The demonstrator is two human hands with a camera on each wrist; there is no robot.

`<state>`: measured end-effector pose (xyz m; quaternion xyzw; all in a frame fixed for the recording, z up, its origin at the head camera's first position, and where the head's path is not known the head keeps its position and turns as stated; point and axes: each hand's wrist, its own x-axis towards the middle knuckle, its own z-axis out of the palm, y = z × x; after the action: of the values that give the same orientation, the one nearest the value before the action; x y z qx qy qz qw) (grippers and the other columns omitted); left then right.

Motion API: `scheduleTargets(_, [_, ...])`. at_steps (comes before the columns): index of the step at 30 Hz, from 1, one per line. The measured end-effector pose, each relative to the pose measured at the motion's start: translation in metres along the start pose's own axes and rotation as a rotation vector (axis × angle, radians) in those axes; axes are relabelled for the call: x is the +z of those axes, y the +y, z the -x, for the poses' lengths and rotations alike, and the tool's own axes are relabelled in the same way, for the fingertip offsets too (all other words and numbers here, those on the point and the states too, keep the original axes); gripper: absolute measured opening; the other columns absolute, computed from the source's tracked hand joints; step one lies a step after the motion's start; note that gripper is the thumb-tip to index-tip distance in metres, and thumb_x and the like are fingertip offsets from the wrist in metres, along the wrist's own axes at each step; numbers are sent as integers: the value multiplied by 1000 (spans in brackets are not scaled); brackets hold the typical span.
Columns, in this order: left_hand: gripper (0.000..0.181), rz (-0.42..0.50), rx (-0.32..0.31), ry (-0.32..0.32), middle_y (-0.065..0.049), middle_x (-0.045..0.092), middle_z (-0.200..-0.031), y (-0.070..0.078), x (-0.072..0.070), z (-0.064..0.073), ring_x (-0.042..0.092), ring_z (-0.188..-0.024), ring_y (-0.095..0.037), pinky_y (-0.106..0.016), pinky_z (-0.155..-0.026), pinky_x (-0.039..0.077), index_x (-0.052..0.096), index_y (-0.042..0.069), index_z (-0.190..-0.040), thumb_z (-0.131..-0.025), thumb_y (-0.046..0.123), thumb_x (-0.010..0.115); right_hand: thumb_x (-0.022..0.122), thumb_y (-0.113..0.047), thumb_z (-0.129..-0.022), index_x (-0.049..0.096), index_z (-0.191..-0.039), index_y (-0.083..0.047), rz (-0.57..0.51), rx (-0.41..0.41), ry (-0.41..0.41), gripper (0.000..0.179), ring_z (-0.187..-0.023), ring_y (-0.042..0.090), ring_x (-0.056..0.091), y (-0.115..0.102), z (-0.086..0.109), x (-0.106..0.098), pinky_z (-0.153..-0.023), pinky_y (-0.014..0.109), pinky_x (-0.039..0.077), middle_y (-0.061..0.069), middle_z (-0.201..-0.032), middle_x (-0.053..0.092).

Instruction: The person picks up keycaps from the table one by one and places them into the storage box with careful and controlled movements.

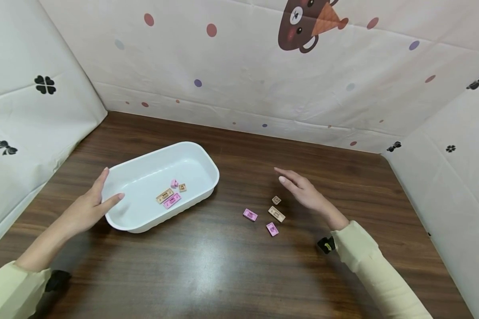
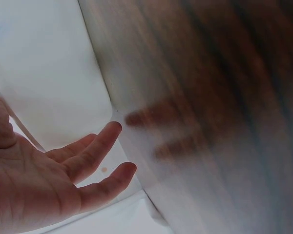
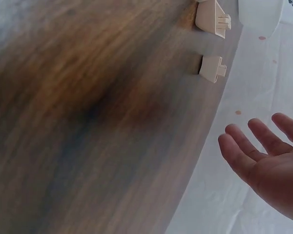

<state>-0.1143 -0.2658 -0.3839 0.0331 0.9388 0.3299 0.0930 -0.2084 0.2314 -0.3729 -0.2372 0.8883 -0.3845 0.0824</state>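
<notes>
My left hand [image 1: 85, 210] holds the left end of a white plastic tub [image 1: 139, 226], thumb over the rim and fingers along the outside. Inside the tub lie small pieces: a long beige one [image 1: 165, 196], a long pink one [image 1: 172, 200], a small pink one [image 1: 174, 183] and a small beige one [image 1: 182, 188]. My right hand [image 1: 306, 192] hovers above the table, fingers extended and holding nothing. Nearest to it are a small beige piece [image 1: 276, 200] and a longer beige piece [image 1: 277, 214], with two pink pieces [image 1: 250, 215] beside them.
The dark wood-grain tabletop [image 1: 199, 274] lies beneath everything. White patterned sheets form a back wall [image 1: 243, 79] and side walls [image 1: 455, 186]. In the right wrist view, two beige pieces [image 3: 212, 68] show trapezoid sides and projecting prongs. Black devices [image 1: 326, 244] sit at both wrists.
</notes>
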Motion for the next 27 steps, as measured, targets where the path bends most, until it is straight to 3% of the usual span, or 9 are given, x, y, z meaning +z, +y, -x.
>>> scheduleTargets(5, [85,-1,3,5,-38,0,-142,1,0,1,23,-119,-61,-67,-90,24,-16,0,-142,-95,40,42,35,-24,-100,40,-136,0,-160,64,-27,43,-110,40,49,5,0,0,-87,50,43,25,-133,43])
scheduleTargets(9, [84,0,6,6,-38,1,-142,1,0,1,24,-118,-61,-67,-90,24,-16,0,-142,-95,39,43,32,-27,-100,39,-134,5,-282,125,-48,47,-99,41,52,10,0,1,-81,47,47,29,-130,44])
scheduleTargets(17, [84,3,6,2,-38,0,-141,1,0,1,23,-119,-60,-67,-91,24,-16,-1,-141,-96,38,42,34,-29,-100,40,-132,9,-374,175,-92,49,-88,26,55,15,3,2,-74,37,50,29,-125,46])
scheduleTargets(27, [83,-1,5,4,-37,0,-142,1,0,1,24,-118,-60,-67,-90,24,-16,0,-142,-96,38,42,49,-23,-95,45,-129,7,-460,307,-128,45,-75,12,55,30,2,4,-63,25,48,21,-118,52])
